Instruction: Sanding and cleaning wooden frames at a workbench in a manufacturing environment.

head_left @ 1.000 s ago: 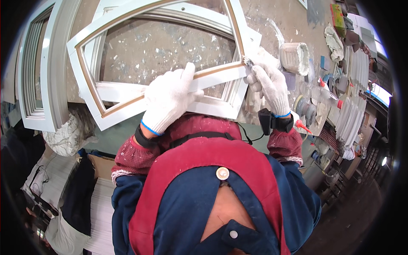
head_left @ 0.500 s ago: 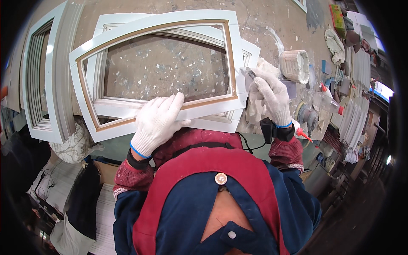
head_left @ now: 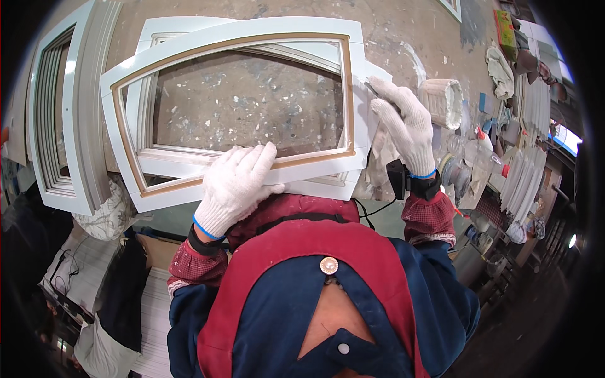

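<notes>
Two gloved hands: left hand [head_left: 234, 184] flat on white frame [head_left: 242, 31]; right hand [head_left: 403, 126] pinching its edge.

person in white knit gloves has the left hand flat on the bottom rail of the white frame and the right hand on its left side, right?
Not quite: the right hand is at the right side of the white frame, not its left side. The head view shows it. The rest holds: both gloves are white knit, and the left hand lies flat on the bottom rail.
</notes>
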